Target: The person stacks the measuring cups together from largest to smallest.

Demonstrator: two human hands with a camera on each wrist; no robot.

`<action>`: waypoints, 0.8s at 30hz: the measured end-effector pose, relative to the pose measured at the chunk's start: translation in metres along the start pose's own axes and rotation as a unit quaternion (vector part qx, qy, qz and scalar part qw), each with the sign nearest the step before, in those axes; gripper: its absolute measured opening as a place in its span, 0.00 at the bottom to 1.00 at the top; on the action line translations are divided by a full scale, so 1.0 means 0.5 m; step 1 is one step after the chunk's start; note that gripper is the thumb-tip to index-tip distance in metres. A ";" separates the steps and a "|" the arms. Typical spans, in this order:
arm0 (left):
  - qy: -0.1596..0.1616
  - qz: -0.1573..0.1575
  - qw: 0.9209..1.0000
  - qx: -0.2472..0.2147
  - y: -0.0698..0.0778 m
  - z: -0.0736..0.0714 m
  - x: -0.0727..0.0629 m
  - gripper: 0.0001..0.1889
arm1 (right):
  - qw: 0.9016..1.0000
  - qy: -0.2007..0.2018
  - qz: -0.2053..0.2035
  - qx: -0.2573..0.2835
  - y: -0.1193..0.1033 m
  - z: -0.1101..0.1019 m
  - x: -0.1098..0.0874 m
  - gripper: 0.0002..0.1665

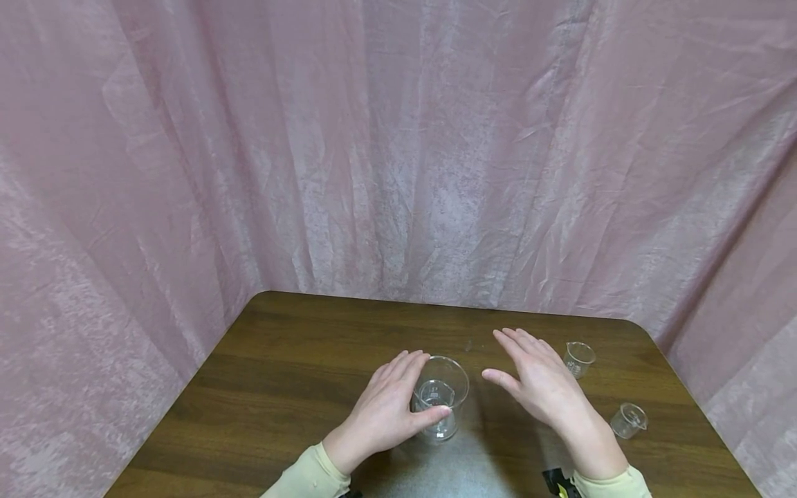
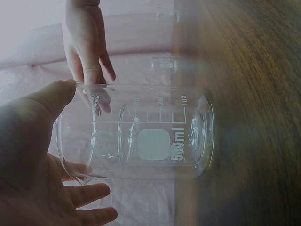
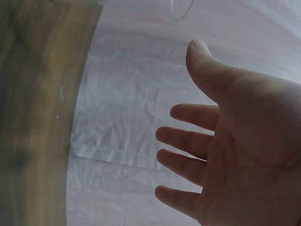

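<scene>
A large clear glass beaker (image 1: 459,377) with white volume marks stands upright on the table, a smaller glass beaker (image 1: 436,394) nested inside it. My left hand (image 1: 389,404) holds the large beaker by its rim, thumb on the near side and fingers on the far left side. In the left wrist view the thumb (image 2: 59,94) lies against the rim, with two fingers stretched out past the glass. To the right of the beaker, my right hand (image 1: 538,377) hovers over the table with fingers extended and thumb apart, holding nothing.
Two small glass beakers stand on the right of the table: one (image 1: 580,356) just beyond my right hand, the other (image 1: 629,420) nearer, by the right wrist. The brown wooden table (image 1: 280,373) ends at a pink curtain (image 1: 398,173) behind and at the sides.
</scene>
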State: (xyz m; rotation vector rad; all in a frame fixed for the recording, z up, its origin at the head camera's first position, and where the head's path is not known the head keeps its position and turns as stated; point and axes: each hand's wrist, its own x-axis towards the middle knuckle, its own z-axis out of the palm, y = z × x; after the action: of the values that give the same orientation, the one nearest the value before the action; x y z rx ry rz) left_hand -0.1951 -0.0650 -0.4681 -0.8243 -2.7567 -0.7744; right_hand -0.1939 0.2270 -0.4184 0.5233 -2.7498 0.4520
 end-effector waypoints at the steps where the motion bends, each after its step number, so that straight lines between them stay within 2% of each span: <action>1: -0.001 -0.001 1.000 0.000 0.000 0.000 0.000 0.48 | 1.000 -0.002 0.002 -0.001 0.002 -0.001 -0.001 0.45; 24: 0.001 0.000 1.000 0.000 -0.002 0.002 0.000 0.48 | 0.999 -0.020 0.046 -0.002 0.041 -0.029 -0.008 0.48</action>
State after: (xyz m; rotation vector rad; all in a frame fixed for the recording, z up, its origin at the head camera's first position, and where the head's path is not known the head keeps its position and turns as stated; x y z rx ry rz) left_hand -0.1956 -0.0652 -0.4691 -0.8222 -2.7547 -0.7749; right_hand -0.1954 0.2516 -0.4119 0.4088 -2.8215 0.4616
